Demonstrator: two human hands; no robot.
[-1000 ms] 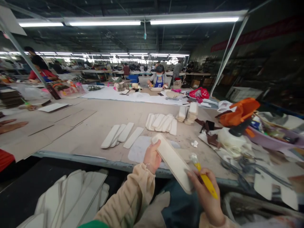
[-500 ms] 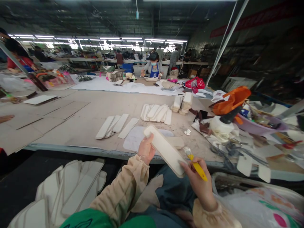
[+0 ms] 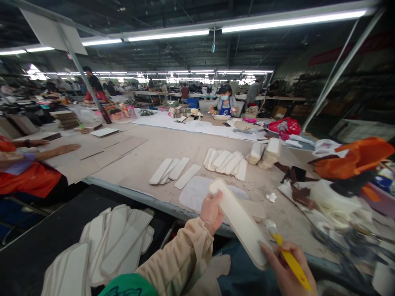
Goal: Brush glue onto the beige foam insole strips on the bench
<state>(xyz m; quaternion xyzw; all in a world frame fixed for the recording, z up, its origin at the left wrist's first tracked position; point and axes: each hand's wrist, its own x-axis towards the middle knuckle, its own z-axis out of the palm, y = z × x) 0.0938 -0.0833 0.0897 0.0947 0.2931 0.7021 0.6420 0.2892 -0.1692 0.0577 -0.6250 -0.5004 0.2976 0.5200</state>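
Note:
My left hand is closed around the upper end of a long cream panel with rounded corners, its thumb on the face. The panel tilts down to the right, over the table's front edge. My right hand grips a brush with a yellow handle, its pale bristles pointing up and away. The right thumb also touches the panel's lower end. Behind the panel, a whitish sheet lies on the table. Similar panels lie beyond it, with an overlapping row farther right.
More panels are piled on a black surface at lower left. Short stacks stand at the back right. Scraps and an orange bag crowd the right side. A co-worker's hand rests on board at left; another person sits opposite.
The view has swung left and up, so the scene sits farther right and a co-worker's arms show at left. Both hands keep the same hold on the panel and brush.

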